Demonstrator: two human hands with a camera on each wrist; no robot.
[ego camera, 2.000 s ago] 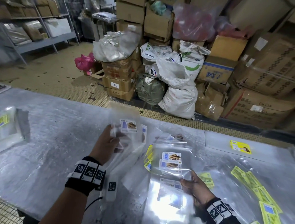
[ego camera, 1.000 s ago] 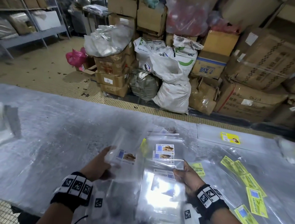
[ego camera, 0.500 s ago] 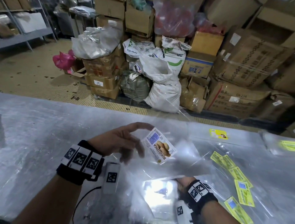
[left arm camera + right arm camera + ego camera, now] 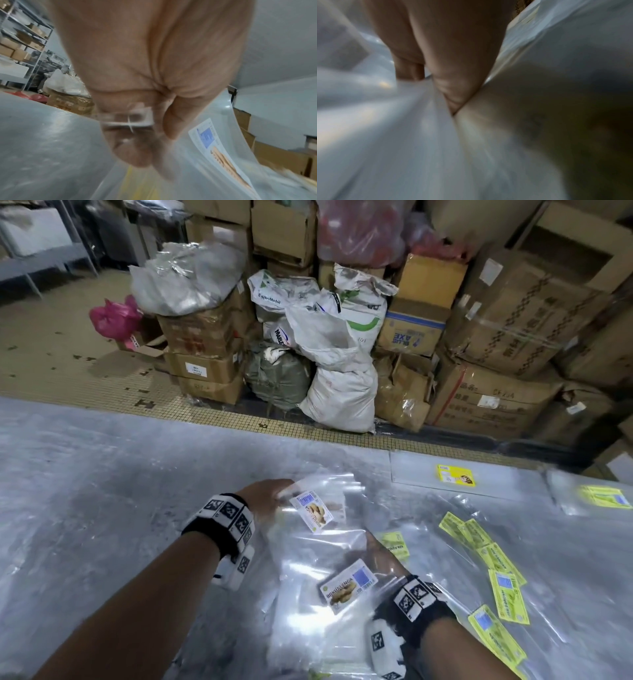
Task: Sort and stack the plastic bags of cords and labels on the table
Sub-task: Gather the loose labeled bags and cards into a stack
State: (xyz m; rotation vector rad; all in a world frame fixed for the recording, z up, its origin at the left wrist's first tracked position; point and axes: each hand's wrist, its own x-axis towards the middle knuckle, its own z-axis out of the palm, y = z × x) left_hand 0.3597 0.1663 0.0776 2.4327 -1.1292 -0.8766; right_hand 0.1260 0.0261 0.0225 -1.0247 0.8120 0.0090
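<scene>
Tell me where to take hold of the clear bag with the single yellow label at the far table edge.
Judging by its pose, the flat clear plastic bag is best pinched at its unobstructed left short edge, coming from the left; it lies flat on the table.

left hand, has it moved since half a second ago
Yes. The left hand, gripping the white-labelled bag, has come down toward the table; its distance from the yellow label looks similar.
</scene>
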